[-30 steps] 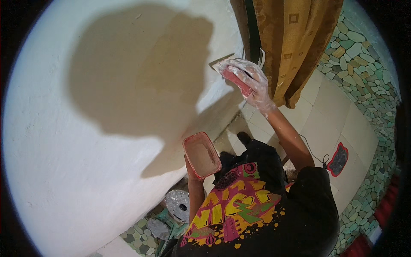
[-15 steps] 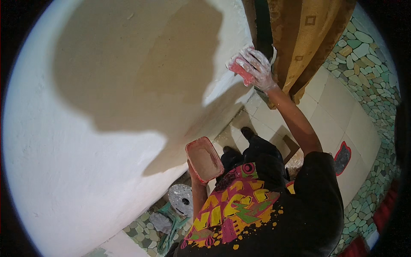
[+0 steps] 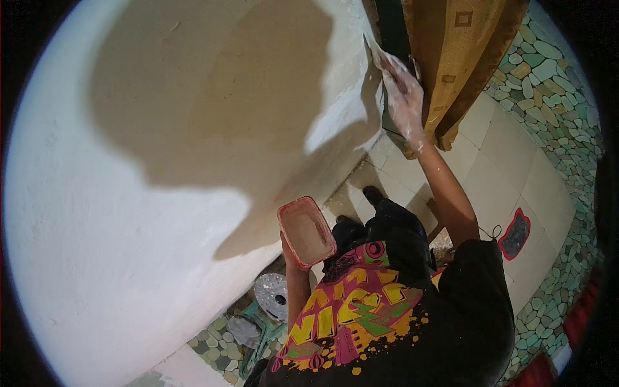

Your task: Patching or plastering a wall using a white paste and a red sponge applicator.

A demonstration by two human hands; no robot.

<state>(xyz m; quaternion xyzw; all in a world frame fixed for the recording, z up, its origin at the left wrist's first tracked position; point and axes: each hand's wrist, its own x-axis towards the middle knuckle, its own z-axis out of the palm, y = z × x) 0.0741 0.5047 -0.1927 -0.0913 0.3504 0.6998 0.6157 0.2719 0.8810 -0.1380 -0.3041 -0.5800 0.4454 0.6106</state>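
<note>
right hand I watch remotely, fingers closed around a paste-smeared scraper at the edge of the wall, left hand gripping a red-rimmed tub, fingers mostly hidden

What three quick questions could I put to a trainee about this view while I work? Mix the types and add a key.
1. True or false: the right hand holds a flat tool near the wall.
2. Which colour shows on the rim of the tub in the left hand? A) blue; B) red; C) green.
3. Short answer: what patterned cloth hangs to the right of the right hand?

Key: 1 true; 2 B; 3 a brown-gold curtain.
</note>
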